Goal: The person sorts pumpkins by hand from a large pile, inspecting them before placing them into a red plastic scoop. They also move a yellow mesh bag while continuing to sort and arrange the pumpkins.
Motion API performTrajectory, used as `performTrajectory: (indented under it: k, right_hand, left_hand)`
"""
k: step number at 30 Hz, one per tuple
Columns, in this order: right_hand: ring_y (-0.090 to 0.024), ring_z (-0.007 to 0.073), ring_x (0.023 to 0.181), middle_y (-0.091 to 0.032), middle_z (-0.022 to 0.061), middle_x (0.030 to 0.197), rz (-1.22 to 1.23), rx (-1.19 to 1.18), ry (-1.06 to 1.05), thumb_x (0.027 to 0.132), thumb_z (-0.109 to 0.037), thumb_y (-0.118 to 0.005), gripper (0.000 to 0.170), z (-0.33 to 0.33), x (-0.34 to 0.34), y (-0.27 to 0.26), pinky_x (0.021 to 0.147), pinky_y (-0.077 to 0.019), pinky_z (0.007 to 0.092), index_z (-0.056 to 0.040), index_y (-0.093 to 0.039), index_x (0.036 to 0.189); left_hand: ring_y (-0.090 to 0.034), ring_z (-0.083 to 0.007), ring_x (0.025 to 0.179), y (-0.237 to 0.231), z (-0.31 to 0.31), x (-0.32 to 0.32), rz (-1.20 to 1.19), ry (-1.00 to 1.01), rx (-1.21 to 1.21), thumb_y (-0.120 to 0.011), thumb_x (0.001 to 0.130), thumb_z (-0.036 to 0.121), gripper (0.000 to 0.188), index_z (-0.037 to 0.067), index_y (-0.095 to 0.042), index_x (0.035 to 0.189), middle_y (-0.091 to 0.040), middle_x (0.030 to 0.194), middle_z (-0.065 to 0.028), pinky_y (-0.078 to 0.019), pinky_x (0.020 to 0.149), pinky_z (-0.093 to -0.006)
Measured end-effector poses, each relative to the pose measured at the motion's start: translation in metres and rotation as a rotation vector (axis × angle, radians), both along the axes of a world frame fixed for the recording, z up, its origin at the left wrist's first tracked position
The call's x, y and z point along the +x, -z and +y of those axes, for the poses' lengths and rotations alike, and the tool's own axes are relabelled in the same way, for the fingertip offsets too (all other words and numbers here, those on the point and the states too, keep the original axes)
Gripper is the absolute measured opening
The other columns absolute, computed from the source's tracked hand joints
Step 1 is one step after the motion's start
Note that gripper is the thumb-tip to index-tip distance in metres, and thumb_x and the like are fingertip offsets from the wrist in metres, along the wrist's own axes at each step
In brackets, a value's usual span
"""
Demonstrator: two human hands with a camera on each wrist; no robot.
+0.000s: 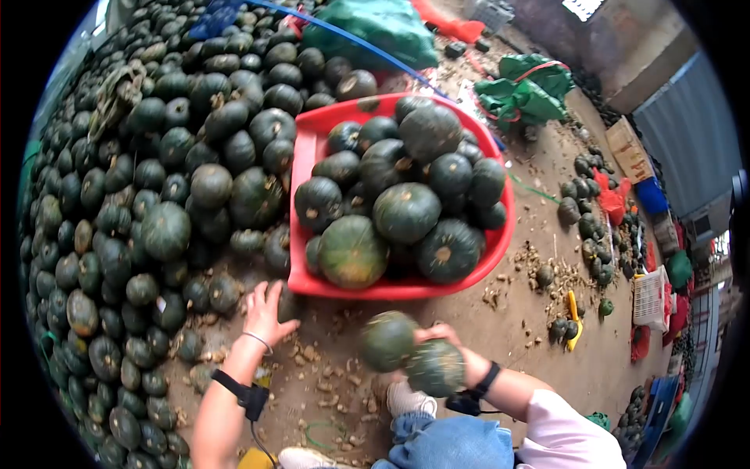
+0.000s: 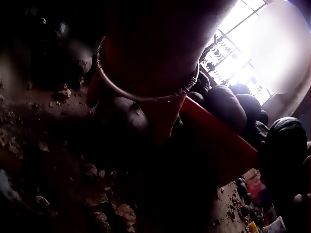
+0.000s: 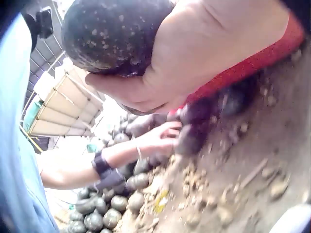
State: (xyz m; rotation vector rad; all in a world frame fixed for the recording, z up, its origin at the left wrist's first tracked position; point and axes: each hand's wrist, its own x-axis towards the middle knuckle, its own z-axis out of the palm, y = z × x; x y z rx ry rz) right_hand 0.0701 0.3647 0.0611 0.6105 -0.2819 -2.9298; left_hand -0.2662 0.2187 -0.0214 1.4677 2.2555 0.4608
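In the head view my right hand (image 1: 447, 336) grips two round green pumpkins, the nearer pumpkin (image 1: 435, 369) against the palm and the other pumpkin (image 1: 388, 341) out at the fingertips. The right wrist view shows a speckled dark pumpkin (image 3: 114, 34) with the thumb pressed along its underside. My left hand (image 1: 266, 319) reaches low, fingers spread, beside the near left corner of a red plastic scoop-shaped tub (image 1: 391, 291). Close under that hand is a dark pumpkin (image 3: 190, 140), partly hidden by the fingers. Several green pumpkins (image 1: 407, 213) fill the tub.
A large heap of pumpkins (image 1: 166, 231) covers the left side. Dried stem bits (image 1: 312, 359) litter the floor around the feet. To the right stand a white crate (image 1: 652, 299) and a yellow tool (image 1: 574, 320); green net sacks (image 1: 527, 87) lie behind the tub.
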Motion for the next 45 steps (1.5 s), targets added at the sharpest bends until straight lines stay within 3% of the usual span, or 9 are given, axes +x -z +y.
performTrajectory:
  k: [1, 8, 10, 12, 14, 18, 29, 36, 45]
  right_hand:
    - [-0.060, 0.0517, 0.101, -0.046, 0.0396, 0.127, 0.086, -0.194, 0.221, 0.081, -0.040, -0.059, 0.085, 0.015, 0.003, -0.054, 0.081, -0.0550, 0.0566, -0.0094, -0.017, 0.148]
    - [-0.061, 0.0457, 0.102, -0.044, 0.0315, 0.133, -0.075, 1.453, 0.466, 0.078, -0.041, -0.061, 0.083, 0.211, 0.060, -0.206, 0.069, -0.0614, 0.0470, -0.0054, -0.028, 0.145]
    - [-0.061, 0.0477, 0.102, -0.042, 0.0296, 0.137, -0.102, 1.479, 0.382, 0.079, -0.040, -0.062, 0.087, 0.267, 0.044, -0.234, 0.077, -0.0594, 0.0513, -0.0081, -0.022, 0.149]
    - [-0.060, 0.0404, 0.109, -0.043, 0.0229, 0.138, -0.155, 1.686, 0.362, 0.084, -0.032, -0.057, 0.075, 0.302, 0.005, -0.233, 0.087, -0.0556, 0.0482, -0.0106, -0.025, 0.148]
    - [-0.056, 0.0279, 0.118, -0.045, 0.0169, 0.138, -0.261, 1.760, 0.152, 0.086, -0.024, -0.057, 0.068, 0.336, -0.032, -0.222, 0.092, -0.0528, 0.0418, -0.0122, -0.029, 0.147]
    - [-0.051, 0.0217, 0.119, -0.050, 0.0128, 0.136, -0.526, 2.381, -0.171, 0.089, -0.035, -0.064, 0.061, 0.403, -0.076, -0.130, 0.103, -0.0388, 0.0349, -0.0039, -0.045, 0.139]
    - [-0.048, 0.0135, 0.118, -0.053, 0.0042, 0.131, -0.517, 2.099, -0.173, 0.095, -0.035, -0.057, 0.052, 0.415, -0.086, -0.127, 0.098, -0.0403, 0.0299, -0.0085, -0.047, 0.139]
    - [-0.049, 0.0189, 0.122, -0.054, 0.0130, 0.132, -0.528, 2.129, -0.217, 0.093, -0.042, -0.058, 0.061, 0.433, -0.095, -0.123, 0.104, -0.0359, 0.0307, -0.0017, -0.046, 0.137]
    - [-0.053, 0.0201, 0.115, -0.057, 0.0122, 0.125, -0.645, 2.012, -0.336, 0.092, -0.048, -0.057, 0.062, 0.437, -0.104, -0.129, 0.098, -0.0400, 0.0319, -0.0026, -0.048, 0.134]
  left_hand:
    - [-0.037, -0.0454, 0.122, 0.005, 0.010, 0.004, -0.014, -0.039, -0.021, -0.086, 0.059, 0.028, 0.097, 0.013, -0.036, 0.141, -0.033, 0.139, -0.0221, -0.0380, 0.103, -0.0499]
    - [-0.050, -0.0366, 0.113, -0.025, 0.021, -0.007, -0.392, -0.275, -0.039, -0.087, 0.052, 0.029, 0.090, 0.014, -0.044, 0.130, -0.048, 0.121, -0.0184, -0.0430, 0.099, -0.0441]
    - [-0.054, -0.0312, 0.109, -0.052, 0.011, -0.024, -0.313, -0.231, 0.061, -0.083, 0.061, 0.028, 0.079, 0.010, -0.046, 0.129, -0.052, 0.115, -0.0171, -0.0451, 0.097, -0.0410]
    - [-0.056, -0.0272, 0.103, -0.049, 0.012, -0.077, -0.916, -0.546, 0.326, -0.079, 0.068, 0.021, 0.066, 0.010, -0.049, 0.126, -0.054, 0.113, -0.0156, -0.0488, 0.088, -0.0382]
    - [-0.058, -0.0224, 0.096, -0.122, 0.060, -0.083, -0.546, -0.375, 0.346, -0.075, 0.073, 0.016, 0.058, 0.009, -0.050, 0.125, -0.055, 0.111, -0.0152, -0.0504, 0.081, -0.0339]
    - [-0.048, -0.0340, 0.113, -0.063, 0.089, -0.050, 0.141, -0.267, 0.000, -0.080, 0.066, 0.039, 0.062, 0.008, -0.060, 0.115, -0.051, 0.119, -0.0153, -0.0415, 0.098, -0.0453]
    - [-0.057, -0.0363, 0.109, -0.060, 0.057, -0.054, -0.258, -0.411, -0.449, -0.081, 0.058, 0.049, 0.077, 0.004, -0.058, 0.116, -0.058, 0.117, -0.0237, -0.0462, 0.095, -0.0409]
    - [-0.056, -0.0358, 0.111, -0.150, 0.186, -0.084, -0.260, -0.384, 0.450, -0.068, 0.081, 0.031, 0.062, 0.009, -0.047, 0.135, -0.057, 0.120, -0.0213, -0.0450, 0.097, -0.0432]
    - [-0.026, -0.0440, 0.139, -0.088, 0.320, -0.086, -0.237, -0.232, -0.145, -0.050, 0.091, 0.050, 0.084, 0.011, -0.009, 0.153, -0.018, 0.152, -0.0281, -0.0231, 0.115, -0.0440]
